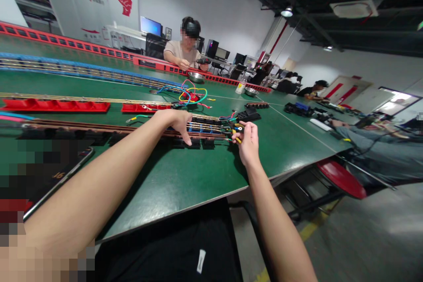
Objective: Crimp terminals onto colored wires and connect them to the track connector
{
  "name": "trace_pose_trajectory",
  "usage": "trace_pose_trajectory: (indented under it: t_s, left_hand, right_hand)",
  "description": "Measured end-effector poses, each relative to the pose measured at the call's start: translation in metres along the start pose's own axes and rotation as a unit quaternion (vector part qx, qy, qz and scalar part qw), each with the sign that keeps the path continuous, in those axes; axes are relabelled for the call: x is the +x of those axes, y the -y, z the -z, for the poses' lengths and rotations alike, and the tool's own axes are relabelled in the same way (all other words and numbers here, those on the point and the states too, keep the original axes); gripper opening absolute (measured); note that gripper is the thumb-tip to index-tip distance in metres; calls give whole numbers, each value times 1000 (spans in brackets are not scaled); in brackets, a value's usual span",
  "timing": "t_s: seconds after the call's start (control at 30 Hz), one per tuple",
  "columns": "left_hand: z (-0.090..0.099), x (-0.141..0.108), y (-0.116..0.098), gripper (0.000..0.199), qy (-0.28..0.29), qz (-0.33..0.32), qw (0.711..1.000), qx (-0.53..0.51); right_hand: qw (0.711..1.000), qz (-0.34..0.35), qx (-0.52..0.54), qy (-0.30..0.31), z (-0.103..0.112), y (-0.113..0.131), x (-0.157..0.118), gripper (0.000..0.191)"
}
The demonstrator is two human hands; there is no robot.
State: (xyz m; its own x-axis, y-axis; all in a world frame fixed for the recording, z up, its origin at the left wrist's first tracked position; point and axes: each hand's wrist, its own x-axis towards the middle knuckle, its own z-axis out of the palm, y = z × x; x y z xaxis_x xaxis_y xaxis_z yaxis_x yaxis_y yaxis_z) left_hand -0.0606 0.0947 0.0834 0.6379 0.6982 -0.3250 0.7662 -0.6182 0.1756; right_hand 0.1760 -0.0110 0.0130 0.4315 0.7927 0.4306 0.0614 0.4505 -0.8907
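Long copper-coloured bars [99, 128] run across the green table in black holders [208, 143]. My left hand [176, 121] is closed over these bars near their right end, thumb on the near side and fingers hidden behind. At that end, my right hand [248, 141] grips a pair of pliers with yellow-and-black handles [238, 139]. The pliers' jaws point left at the bar ends, where small wires meet; whether they bite on a wire I cannot tell. Just behind lies a black block [249, 114] with coloured wires running to it.
Beyond are red holders [59, 105], a blue rail [82, 70], a bundle of coloured wires [193, 96] and a long red rail [198, 72]. A co-worker [185, 48] sits opposite behind a metal bowl [196, 77]. A red stool [342, 178] stands at right.
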Motion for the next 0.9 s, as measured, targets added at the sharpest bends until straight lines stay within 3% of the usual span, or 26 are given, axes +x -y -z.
trace_pose_trajectory:
  t_s: [0.17,0.3,0.47,0.6,0.7,0.9]
  left_hand:
    - [-1,1,1,99,-5,3,1000,-2]
    - [-1,1,1,103,-7,11,1000,3]
    - [-1,2,1,107,-6,10,1000,11]
    - [-2,3,1,112,-15,15,1000,7]
    - [-2,3,2,110,-9,13,1000,9]
    - [-2,4,3,109,-16,1,1000,10]
  right_hand:
    - [987,-80,81,-115,-13,10,-3,29]
    - [965,-134,141,-176,-20,15,-4,17]
    - [934,-169,216,-230,-25,17,-1,14]
    - [934,-167,216,-232,-25,15,-1,15]
    - [949,-148,183,-210,-25,13,-3,15]
    - [991,-95,53,-82,-19,5,-1,40]
